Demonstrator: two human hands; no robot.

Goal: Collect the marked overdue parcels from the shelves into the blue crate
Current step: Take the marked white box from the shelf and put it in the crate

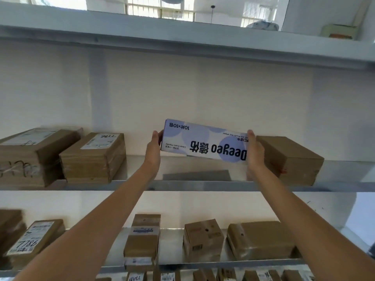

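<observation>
Left hand (154, 148) and right hand (254, 149) clamped opposite ends of the long white-and-lilac printed carton (204, 141), spreading its length | carton tilted, lifted clear above the grey metal shelf (142, 184) | brown cardboard parcel (288, 159) just behind right | blue crate unseen

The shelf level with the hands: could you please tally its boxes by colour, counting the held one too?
Brown boxes: 3
Blue-and-white box, held between left hand and right hand: 1
Total: 4
</observation>
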